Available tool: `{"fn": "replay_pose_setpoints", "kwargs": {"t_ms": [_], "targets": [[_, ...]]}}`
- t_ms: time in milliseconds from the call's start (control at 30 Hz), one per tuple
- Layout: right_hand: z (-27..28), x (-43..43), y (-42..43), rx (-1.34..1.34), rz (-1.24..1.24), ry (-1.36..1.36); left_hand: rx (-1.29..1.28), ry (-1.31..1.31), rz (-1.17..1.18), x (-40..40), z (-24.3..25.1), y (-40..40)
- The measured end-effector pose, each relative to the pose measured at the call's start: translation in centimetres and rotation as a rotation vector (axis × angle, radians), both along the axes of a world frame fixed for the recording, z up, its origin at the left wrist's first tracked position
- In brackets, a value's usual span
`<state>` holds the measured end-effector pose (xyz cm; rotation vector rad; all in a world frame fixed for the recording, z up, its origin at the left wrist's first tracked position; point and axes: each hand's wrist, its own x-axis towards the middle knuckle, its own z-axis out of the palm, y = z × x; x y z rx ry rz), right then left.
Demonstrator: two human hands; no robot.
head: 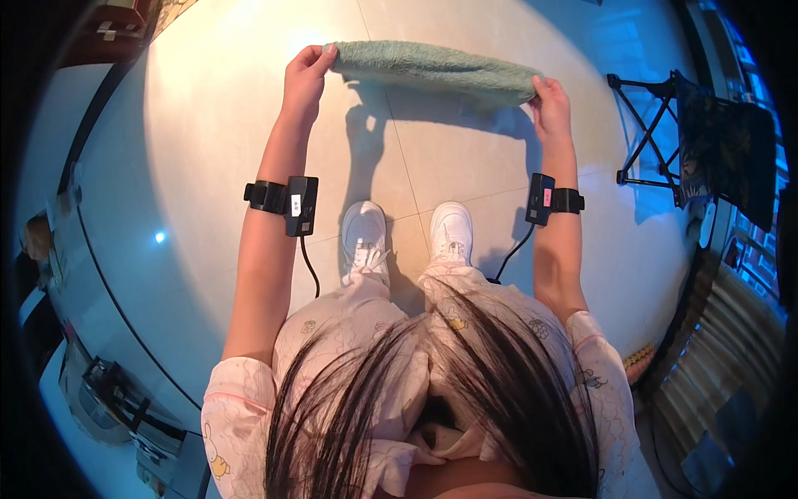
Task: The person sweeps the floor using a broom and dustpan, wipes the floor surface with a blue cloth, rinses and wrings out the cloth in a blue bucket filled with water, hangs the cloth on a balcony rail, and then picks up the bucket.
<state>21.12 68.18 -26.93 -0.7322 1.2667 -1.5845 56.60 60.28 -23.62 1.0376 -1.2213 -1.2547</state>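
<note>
A green terry towel (436,67) is stretched out in the air in front of me, above the tiled floor. My left hand (307,78) pinches its left end between thumb and fingers. At the other end, my right hand (550,106) grips the corner, slightly nearer to me. The cloth hangs in a long narrow band with soft folds, and its lower edge is blurred. Each forearm carries a strapped black device, the left one (301,206) and the right one (540,199), with a cable running from it.
A folding stool (711,137) with a dark patterned fabric seat stands to the right. My white sneakers (365,234) rest on the pale floor tiles (218,143). A curtain (717,337) hangs at the lower right. Assorted items (118,399), hard to make out, lie along the left side.
</note>
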Motion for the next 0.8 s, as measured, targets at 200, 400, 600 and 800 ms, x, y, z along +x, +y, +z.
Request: {"fn": "replay_pose_setpoints", "kwargs": {"t_ms": [200, 400, 600, 800], "targets": [[4.4, 0.3, 0.4, -0.278, -0.212, 0.042, -0.16, -0.065, 0.096, -0.4, 2.6, 0.2], [6.3, -1.3, 2.6, -0.059, -0.074, -0.019, 0.219, -0.24, -0.398, 2.8, 4.9, 1.3], [4.7, -3.7, 5.3, 0.354, 0.035, 0.122, 0.523, -0.3, -0.628, 1.2, 1.5, 1.6], [-2.8, 0.2, -1.2, 0.44, -0.021, 0.301, 0.428, -0.58, 0.01, 2.6, -6.1, -0.4]]}}
